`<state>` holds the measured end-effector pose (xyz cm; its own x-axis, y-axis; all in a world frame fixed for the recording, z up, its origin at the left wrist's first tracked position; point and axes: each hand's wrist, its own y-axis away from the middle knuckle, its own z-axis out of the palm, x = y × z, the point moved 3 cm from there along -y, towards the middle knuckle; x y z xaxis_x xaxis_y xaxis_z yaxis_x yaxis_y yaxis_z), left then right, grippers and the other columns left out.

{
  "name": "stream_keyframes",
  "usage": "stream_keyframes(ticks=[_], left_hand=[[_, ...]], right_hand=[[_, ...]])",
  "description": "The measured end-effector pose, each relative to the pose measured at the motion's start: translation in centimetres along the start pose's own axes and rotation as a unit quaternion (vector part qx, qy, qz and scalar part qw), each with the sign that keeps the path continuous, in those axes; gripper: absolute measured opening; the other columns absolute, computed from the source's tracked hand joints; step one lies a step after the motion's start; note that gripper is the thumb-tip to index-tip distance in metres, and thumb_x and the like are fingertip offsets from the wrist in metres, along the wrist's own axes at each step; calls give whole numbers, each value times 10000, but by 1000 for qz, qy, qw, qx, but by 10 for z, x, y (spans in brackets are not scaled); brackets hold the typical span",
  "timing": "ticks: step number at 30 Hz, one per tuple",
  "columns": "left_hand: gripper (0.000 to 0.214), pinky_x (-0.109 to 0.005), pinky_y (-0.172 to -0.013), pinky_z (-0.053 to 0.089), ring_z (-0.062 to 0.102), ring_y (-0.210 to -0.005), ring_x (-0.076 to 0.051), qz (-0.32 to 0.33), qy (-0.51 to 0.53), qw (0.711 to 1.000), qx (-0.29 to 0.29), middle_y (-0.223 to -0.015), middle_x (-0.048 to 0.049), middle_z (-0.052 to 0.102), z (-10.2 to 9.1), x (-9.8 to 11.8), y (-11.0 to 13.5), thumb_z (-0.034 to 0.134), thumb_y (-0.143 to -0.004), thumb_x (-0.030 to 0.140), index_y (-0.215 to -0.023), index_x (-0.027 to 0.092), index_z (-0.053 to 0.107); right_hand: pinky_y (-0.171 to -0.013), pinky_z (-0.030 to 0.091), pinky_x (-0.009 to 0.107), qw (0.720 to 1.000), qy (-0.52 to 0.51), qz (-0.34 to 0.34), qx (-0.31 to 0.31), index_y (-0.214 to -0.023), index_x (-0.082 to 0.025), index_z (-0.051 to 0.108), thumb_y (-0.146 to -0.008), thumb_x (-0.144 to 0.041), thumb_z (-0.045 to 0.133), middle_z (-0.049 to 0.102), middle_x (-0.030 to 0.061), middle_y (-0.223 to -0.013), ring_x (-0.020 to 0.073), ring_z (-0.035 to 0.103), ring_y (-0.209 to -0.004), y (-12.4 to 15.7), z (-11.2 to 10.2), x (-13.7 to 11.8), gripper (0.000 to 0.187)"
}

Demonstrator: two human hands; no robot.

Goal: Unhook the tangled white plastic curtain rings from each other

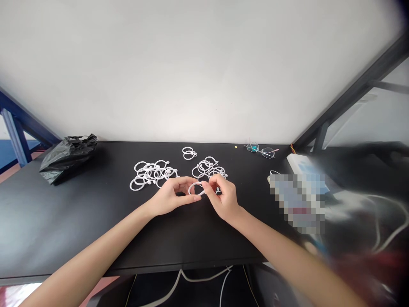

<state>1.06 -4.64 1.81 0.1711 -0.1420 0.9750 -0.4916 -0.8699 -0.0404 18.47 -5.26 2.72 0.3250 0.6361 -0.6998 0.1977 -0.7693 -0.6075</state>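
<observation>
Between my hands, just above the black table, is a white plastic ring (191, 189). My left hand (174, 195) grips its left side with thumb and fingers. At the ring's right side, my right hand (223, 195) pinches it with thumb and forefinger. A loose pile of white rings (150, 172) with small knobs lies to the left, behind my left hand. Another pile of such rings (204, 166) lies behind my right hand, which partly hides it. Farther back, a few more rings (188, 152) lie together.
The black table (134, 234) meets a white wall. A crumpled black plastic bag (68, 157) sits at the left. Eyeglasses (267, 152) and a small yellow bit (235, 147) lie at the back right. A blurred-out item (294, 204), a white box (303, 164) and cables are at the right.
</observation>
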Motion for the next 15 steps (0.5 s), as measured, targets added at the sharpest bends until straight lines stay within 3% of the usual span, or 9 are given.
stream_keyframes(ticks=[3,7,11,15], left_hand=[[350,-306,-737,515,570,-714,-137,-17,-13,1000,20,-743,19,532,-1,1,1,732,-789,395,-1045,161,684],[322,-282,-684,495,572,-704,-141,-15,-41,998,44,-729,11,552,-1,5,1,730,-782,416,-960,150,697],[310,-281,-697,489,576,-723,-142,-19,-25,999,37,-779,-10,601,3,7,2,724,-785,428,-918,149,691],[328,-253,-613,457,549,-657,-122,-43,32,998,19,-726,2,585,5,4,1,741,-764,433,-906,144,678]], right_hand=[[-464,300,241,998,31,13,-46,-635,-213,348,-955,-289,492,350,-61,-531,82,346,-451,1,2,6,358],[-453,251,251,995,24,8,-94,-608,-211,279,-995,-304,404,289,-58,-518,79,305,-437,2,6,8,418],[-443,259,251,997,9,-9,-80,-589,-211,277,-1008,-319,376,288,-50,-513,81,307,-436,2,7,5,443],[-436,261,247,998,1,-26,-60,-571,-210,289,-1000,-302,393,277,-50,-503,82,302,-429,3,6,2,451]])
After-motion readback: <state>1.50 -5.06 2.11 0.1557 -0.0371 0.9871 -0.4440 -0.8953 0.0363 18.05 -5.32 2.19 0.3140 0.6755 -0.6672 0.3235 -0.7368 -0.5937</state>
